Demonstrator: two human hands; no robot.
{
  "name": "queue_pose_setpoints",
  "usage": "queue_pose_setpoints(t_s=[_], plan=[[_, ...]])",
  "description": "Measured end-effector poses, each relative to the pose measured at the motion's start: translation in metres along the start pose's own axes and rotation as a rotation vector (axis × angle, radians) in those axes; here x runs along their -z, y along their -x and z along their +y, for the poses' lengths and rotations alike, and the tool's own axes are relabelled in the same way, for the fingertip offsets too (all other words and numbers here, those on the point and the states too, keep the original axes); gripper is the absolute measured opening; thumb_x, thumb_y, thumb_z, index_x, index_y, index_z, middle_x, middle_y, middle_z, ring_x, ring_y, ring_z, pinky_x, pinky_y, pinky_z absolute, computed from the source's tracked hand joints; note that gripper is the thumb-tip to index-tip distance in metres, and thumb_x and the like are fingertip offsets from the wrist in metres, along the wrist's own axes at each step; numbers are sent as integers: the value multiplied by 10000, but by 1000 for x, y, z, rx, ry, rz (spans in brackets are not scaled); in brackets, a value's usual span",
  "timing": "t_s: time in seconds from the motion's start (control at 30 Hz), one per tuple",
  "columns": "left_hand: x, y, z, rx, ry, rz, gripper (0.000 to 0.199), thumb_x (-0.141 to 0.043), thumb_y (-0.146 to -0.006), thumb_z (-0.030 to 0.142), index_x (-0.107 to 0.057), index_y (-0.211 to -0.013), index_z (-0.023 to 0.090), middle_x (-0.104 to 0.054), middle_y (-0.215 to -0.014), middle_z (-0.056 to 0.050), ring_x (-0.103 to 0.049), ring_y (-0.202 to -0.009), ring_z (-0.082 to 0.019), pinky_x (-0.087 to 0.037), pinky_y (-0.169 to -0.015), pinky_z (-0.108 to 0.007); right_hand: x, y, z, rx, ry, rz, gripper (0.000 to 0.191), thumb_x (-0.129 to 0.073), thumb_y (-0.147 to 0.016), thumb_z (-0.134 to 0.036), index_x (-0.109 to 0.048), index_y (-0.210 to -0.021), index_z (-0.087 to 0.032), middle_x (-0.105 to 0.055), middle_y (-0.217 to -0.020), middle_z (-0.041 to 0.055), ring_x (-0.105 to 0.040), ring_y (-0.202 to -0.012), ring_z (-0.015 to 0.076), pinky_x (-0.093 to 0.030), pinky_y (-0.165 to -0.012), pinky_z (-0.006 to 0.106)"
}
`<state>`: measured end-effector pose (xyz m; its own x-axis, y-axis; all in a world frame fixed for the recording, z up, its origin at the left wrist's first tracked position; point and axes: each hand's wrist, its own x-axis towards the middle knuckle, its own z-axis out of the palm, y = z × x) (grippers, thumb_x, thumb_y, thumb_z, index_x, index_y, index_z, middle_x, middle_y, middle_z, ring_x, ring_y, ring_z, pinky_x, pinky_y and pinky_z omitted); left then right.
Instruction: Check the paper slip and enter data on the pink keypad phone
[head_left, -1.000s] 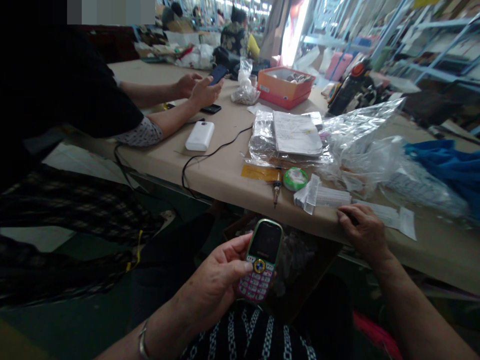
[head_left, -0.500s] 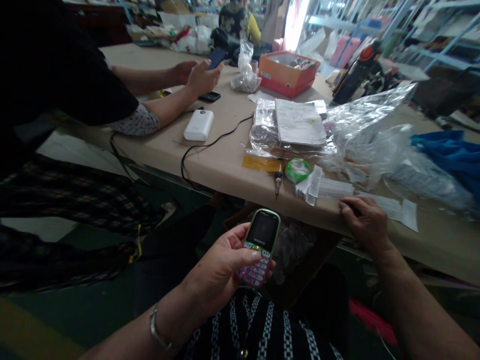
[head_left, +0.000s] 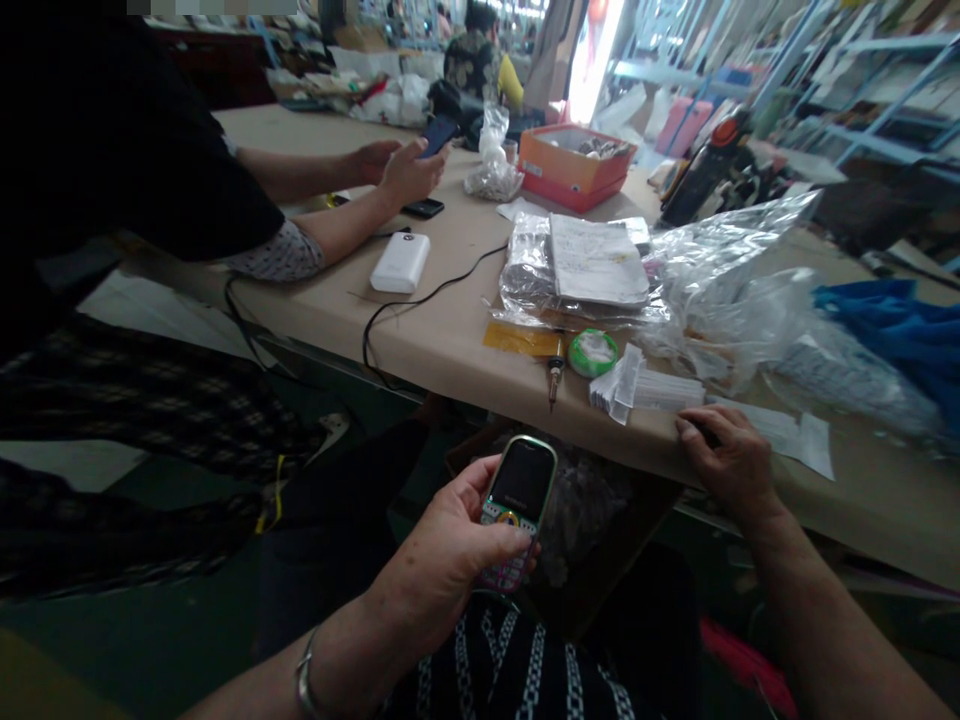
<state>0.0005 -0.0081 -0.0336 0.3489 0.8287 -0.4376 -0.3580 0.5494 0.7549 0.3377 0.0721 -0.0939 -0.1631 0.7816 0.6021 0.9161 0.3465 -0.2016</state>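
Note:
My left hand (head_left: 457, 535) is wrapped round a small keypad phone (head_left: 522, 475) with a green rim, held upright above my lap. Its screen is dark, and my thumb lies across the keys, hiding part of the keypad. At the table's front edge my right hand (head_left: 727, 460) rests with loosely bent fingers and the thumb apart, holding nothing I can see. Close to that hand lie a stack of white paper strips (head_left: 664, 388) and a flat clear strip (head_left: 776, 428). Left of the stack are a green-rimmed round container (head_left: 592, 352) and a pen-like tool with a metal tip (head_left: 555, 375).
Across the brown table (head_left: 450, 335) runs a black cable (head_left: 450, 272). A white power bank (head_left: 400, 262), papers (head_left: 596, 260) on clear plastic, an orange box (head_left: 574, 170) and a knotted bag (head_left: 493, 170) lie there. At left, a co-worker's hands (head_left: 409, 170) hold a phone.
The view has tilted slightly, so the table things sit lower. My left thumb has shifted on the phone's keypad, and the purple key glow has faded. My right hand stays at the edge.

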Motion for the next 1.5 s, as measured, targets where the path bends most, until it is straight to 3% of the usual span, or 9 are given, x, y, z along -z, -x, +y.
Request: queue_pose_setpoints(t_s=[0.87,1.5], plan=[[-1,3,1,4,-63,84,577,-639,-599,43,-554,-1149,195,-642,-839,-20,-559,-642,-106,-465,-610,-232,-1,1,0,-26,7,-12,192,-496,-850,-327,-639,-867,-200,-622,-868,62,-582,-841,243,-472,-762,369],[0,3,1,18,-26,52,583,-651,-600,38,-560,-1157,186,-653,-831,-35,-583,-692,-137,-475,-648,-254,0,-1,-2,-26,6,-8,203,-496,-861,-349,-635,-853,-202,-617,-854,58,-583,-834,242,-470,-767,368]])
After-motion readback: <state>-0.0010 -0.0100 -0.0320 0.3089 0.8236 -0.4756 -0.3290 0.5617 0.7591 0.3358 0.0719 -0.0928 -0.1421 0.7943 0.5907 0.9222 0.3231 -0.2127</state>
